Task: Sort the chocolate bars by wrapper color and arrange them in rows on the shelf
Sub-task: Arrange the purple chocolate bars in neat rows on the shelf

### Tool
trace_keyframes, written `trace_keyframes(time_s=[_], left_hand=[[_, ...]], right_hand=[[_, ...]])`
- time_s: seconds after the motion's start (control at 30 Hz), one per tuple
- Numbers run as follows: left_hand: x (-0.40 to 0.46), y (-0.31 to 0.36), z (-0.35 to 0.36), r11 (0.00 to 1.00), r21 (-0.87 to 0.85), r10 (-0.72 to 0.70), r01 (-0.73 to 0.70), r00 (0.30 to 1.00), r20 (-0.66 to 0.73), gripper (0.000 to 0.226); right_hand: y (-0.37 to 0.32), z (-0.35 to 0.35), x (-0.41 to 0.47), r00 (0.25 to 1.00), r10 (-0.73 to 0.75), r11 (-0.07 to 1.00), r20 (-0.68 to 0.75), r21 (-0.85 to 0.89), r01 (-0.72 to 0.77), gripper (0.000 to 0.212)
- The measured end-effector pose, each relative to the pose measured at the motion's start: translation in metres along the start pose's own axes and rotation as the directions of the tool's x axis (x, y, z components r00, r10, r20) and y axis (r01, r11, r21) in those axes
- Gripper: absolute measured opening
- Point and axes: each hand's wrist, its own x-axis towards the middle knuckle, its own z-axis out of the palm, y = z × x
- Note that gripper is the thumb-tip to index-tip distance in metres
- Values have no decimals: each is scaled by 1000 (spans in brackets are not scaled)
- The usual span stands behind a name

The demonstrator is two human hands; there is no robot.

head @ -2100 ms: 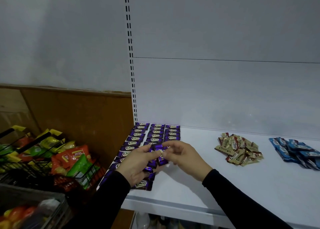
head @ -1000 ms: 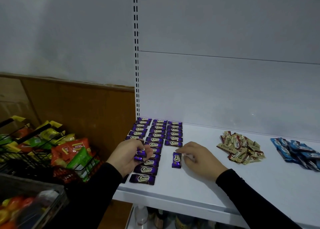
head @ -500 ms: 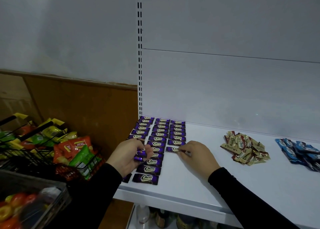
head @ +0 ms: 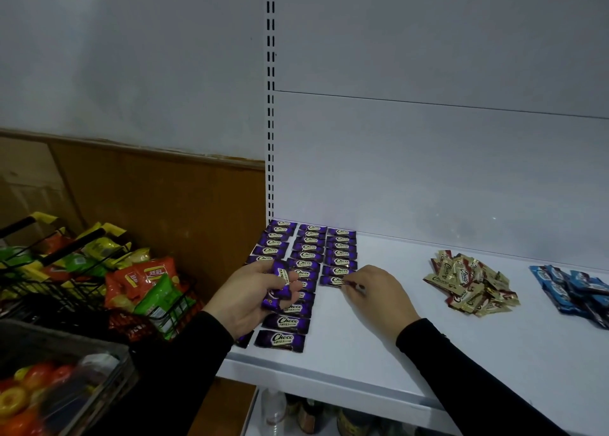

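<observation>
Snack packets point(head: 145, 280) fill basket point(head: 49, 290).

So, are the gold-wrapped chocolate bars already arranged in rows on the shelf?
No, the gold-wrapped chocolate bars lie in a loose heap on the shelf, unlike the purple rows.

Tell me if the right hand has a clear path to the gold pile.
Probably yes: the right hand rests at the purple rows, and only bare shelf lies between it and the gold pile.
</observation>
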Motion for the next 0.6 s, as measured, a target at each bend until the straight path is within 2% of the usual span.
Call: trace_keyframes(time_s=[0.1, 0.2, 0.27, 0.33, 0.43, 0.6], left_hand=[[1, -3, -1, 1000, 24, 7, -8, 999, 52, 36], [-1, -7, 1, 999, 27, 17, -19, 996, 84, 36], [-3, -9, 4, 999, 40, 2, -7, 992, 124, 32], [-8, -10, 7, 997, 77, -21, 6, 980, 197, 34], [-15, -11, 13, 981, 193, -24, -27, 967, 254, 33], [-12, -13, 14, 988, 150, 13, -35, 989, 145, 19]], right_hand=[[-2, -3, -2, 1000, 14, 999, -5, 42, -14, 22], [-13, -15, -6, 999, 12, 972, -35, 236, -3, 13], [-27, -23, -10, 998, 56, 875, -11, 482, -44, 9], [-40, -28, -12, 992, 70, 715, 103, 688, -122, 12], [-48, -34, -15, 973, 8, 632, 229, 753, -182, 23], [-42, -39, -22, 961, 58, 456, 270, 849, -266, 14]])
